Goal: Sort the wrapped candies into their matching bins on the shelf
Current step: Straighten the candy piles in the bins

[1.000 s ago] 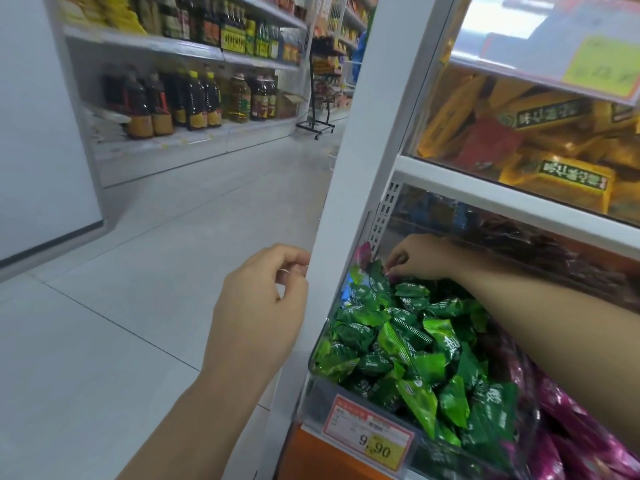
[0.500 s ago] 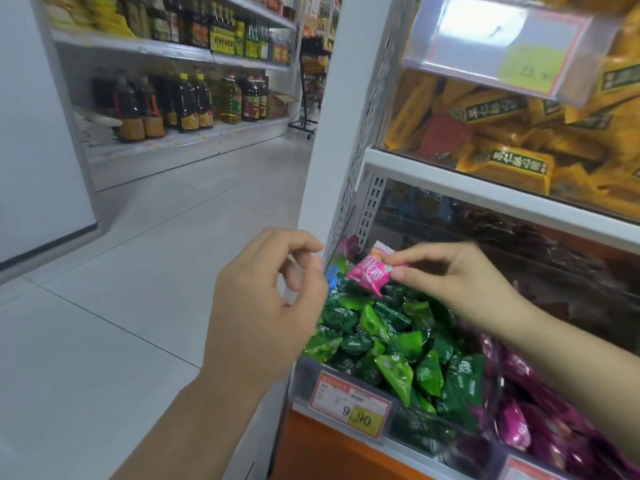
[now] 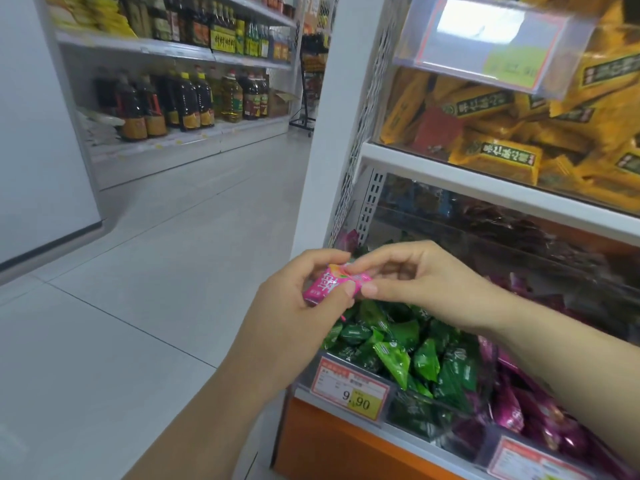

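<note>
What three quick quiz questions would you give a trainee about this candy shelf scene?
1. True or false: the left hand and the right hand both pinch the pink candy.
2. The heap behind the 9.90 price tag is: A green, B white, C blue.
3. What colour is the neighbouring heap to its right?
Key: 1 true; 2 A; 3 purple.

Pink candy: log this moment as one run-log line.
object: pink candy | left hand: holds it | right hand: pinches its end | location: near green candies | status: not yet binned
</note>
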